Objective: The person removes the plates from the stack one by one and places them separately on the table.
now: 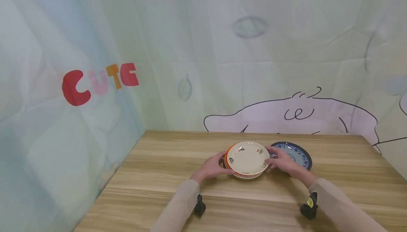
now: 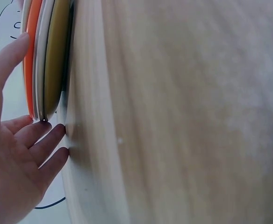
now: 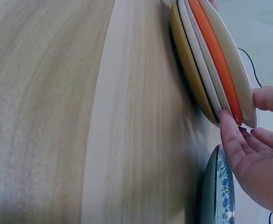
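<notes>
The right grip (image 3: 262,156) holds stacked plates (image 3: 215,60) near a blue-patterned plate (image 3: 224,191).

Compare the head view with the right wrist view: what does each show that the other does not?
Only the head view shows the colourful CUTE lettering, the beige sleeves and the motifs on the cream top plate.
Only the right wrist view shows the yellow side of the mustard plate low in the plate stack.
Both show the right hand touching that stack, the orange plate, the blue floral plate and the wooden table.
</notes>
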`<state>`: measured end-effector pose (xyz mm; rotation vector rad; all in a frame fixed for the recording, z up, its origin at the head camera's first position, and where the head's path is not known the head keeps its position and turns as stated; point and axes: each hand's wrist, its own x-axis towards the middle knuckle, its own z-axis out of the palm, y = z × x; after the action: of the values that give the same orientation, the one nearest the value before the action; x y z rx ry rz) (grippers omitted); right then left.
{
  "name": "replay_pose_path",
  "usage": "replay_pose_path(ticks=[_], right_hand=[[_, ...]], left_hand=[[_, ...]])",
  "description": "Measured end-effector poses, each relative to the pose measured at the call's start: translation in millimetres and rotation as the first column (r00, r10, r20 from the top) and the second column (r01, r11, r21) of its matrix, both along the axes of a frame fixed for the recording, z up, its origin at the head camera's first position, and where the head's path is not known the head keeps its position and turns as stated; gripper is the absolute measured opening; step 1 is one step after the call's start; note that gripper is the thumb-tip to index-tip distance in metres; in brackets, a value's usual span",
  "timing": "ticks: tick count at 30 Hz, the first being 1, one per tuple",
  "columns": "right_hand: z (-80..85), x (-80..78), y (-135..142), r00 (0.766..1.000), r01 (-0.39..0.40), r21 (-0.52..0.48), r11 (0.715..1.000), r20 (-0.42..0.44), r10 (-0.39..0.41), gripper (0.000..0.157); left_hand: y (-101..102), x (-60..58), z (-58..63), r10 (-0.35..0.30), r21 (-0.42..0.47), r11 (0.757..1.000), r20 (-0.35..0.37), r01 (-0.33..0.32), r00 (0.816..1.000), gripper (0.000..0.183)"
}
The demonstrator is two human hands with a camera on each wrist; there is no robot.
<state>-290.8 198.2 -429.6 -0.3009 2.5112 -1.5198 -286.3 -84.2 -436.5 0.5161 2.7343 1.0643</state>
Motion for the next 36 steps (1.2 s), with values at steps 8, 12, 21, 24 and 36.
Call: replay_pose_path(ticks=[8,12,21,24,36], right_hand=[[1.5,0.1,1.1,1.000,-0.012,-0.024,1.000,0.023,0.012,0.065],[2.6,-0.2,1.9,0.999,-0.007,-0.026,1.000,0.043,0.008,0.063],[6.7,0.9,2.2,0.998,0.003,-0.030,1.000,0.055,-0.002,0.060],[8.8,1.0,2.2,0.999,0.007,-0.040,0.999,0.038,-0.006,0.060],[15.6,1.7,2.6,1.000,0.023,-0.041,0.999,-0.017,-0.024,0.061]], left_hand=[[-0.1,1.4,1.0,0.002,0.011,1.000,0.010,-0.002,1.000,0.089],[-0.4,1.8,1.1,0.002,0.009,1.000,0.007,-0.002,1.000,0.088],[-0.5,1.7,1.6,-0.005,0.006,1.000,0.007,0.005,1.000,0.089],[-0.5,1.8,1.1,-0.001,0.003,1.000,0.004,0.001,1.000,0.089],[0.2,1.8,0.1,0.016,0.008,1.000,0.019,-0.016,1.000,0.090]])
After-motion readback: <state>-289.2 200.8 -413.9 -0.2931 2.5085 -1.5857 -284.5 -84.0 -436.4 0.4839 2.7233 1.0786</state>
